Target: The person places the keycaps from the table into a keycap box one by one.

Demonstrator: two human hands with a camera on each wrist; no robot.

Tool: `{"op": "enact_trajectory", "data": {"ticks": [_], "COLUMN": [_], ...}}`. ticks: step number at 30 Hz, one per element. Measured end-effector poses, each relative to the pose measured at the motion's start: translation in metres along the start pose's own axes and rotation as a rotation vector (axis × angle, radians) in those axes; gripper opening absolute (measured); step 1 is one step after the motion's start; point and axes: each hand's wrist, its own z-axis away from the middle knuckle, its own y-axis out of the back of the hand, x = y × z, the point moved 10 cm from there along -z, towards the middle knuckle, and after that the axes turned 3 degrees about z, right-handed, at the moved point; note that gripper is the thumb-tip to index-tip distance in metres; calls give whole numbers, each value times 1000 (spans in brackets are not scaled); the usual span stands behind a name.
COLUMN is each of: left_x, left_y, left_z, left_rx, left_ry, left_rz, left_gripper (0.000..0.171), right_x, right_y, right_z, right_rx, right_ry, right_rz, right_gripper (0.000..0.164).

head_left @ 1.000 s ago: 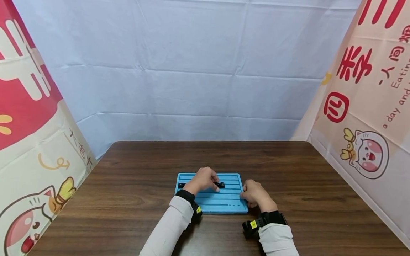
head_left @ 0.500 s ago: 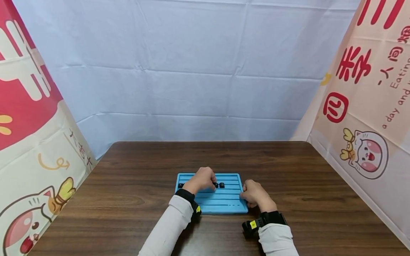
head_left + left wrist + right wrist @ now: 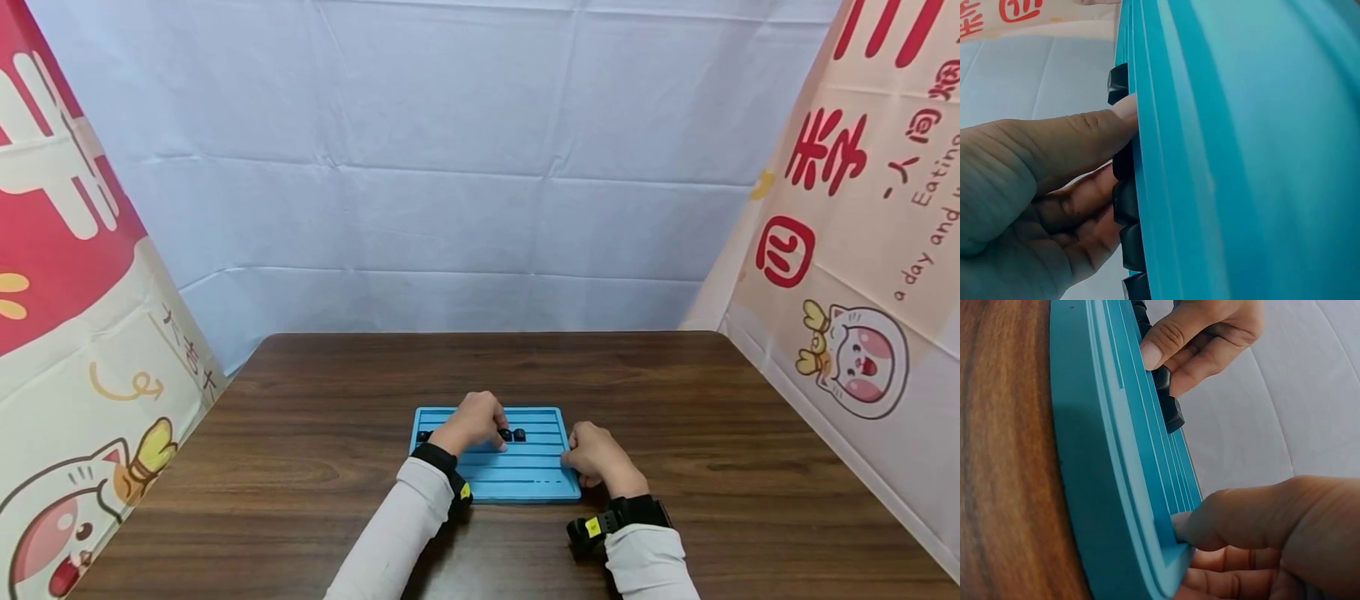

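A blue grooved tray point(image 3: 517, 479) lies on the table. Along one of its upper grooves stands a row of several black keycaps point(image 3: 1127, 203), partly covered by my left hand point(image 3: 474, 419). That hand's thumb and fingers pinch a keycap within the row, near its right end; the pinched one is mostly hidden. The rightmost keycap point(image 3: 1174, 414) shows just right of the fingers. My right hand point(image 3: 600, 454) grips the tray's right edge, with the thumb on top of the rim and the other fingers curled against the outside in the right wrist view.
The brown wooden table point(image 3: 300, 467) surrounds the tray on all sides. A pale cloth point(image 3: 450, 167) hangs behind it, and printed cloths point(image 3: 817, 250) hang at both sides.
My left hand's fingertips have shifted slightly left along the row, and more of the keycaps at the right end shows. My right hand stays on the tray's edge.
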Motion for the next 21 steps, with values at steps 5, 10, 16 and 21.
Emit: {"op": "enact_trajectory", "data": {"ticks": [5,10,16,21], "left_x": [1,4,5,6], "left_y": [-1,-3,-7,-6], "left_z": [-1,-1,-2,-2], "left_rx": [-16,-22,-24,-18], "left_ry": [5,-14,-34,-31], "left_rz": [9,-4,-35,-45], "left_gripper": [27,28,18,9], "right_x": [0,0,1,0], "right_y": [0,0,0,0], "right_z": [0,0,0,0], "right_rx": [2,6,5,5], "right_ry": [4,7,-4,-4], "right_rz": [-2,-1,7,4], "right_gripper": [17,18,19,18]}}
